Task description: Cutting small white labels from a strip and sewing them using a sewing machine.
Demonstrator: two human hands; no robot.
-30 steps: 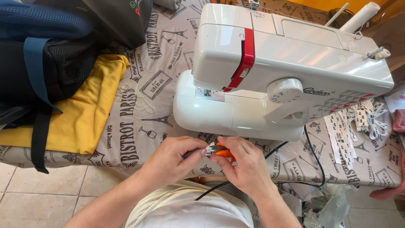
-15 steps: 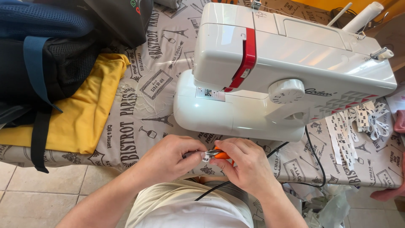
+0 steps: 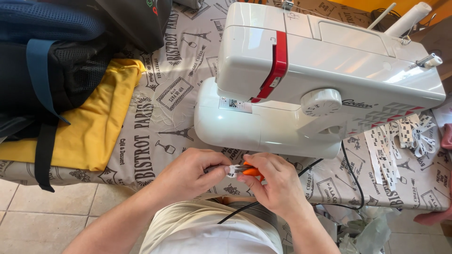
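Left hand [image 3: 190, 176] pinches a small white label [image 3: 231, 171]; right hand [image 3: 275, 183] grips orange-handled snips [image 3: 249, 171], beside white sewing machine [image 3: 301, 89].

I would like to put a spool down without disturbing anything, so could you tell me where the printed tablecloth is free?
Bare printed tablecloth lies between the yellow cloth and the white sewing machine. Right of the machine, cut white label strips crowd it. At the near edge, left hand and right hand work orange-handled snips.

You have small orange-handled snips [image 3: 252, 171] lying level at the desk's near edge, blades pointing left against a little white printed tag [image 3: 231, 171].
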